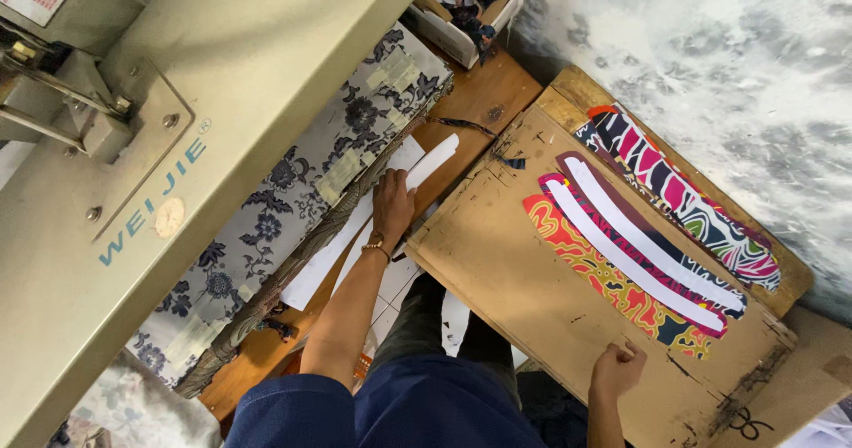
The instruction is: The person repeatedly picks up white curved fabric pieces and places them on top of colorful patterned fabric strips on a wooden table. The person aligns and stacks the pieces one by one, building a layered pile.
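Observation:
My left hand [392, 204], with a thin bracelet at the wrist, reaches onto a stack of long white paper strips [355, 235] on the wooden table and pinches one white strip [433, 160] that sticks out past the fingers. My right hand [616, 370] rests with curled fingers on a brown cardboard board [497, 261], close to the near end of a red-orange patterned fabric strip [612, 281]. Two white strips [639, 248] lie on dark patterned strips beside it. Another multicoloured strip [683, 195] lies along the board's far side.
A large beige sewing machine [177, 146] fills the left. Floral grey fabric [302, 190] lies under it on the wooden table [484, 93]. A box of scraps [466, 8] stands at the top. A mottled grey wall [728, 48] is on the right.

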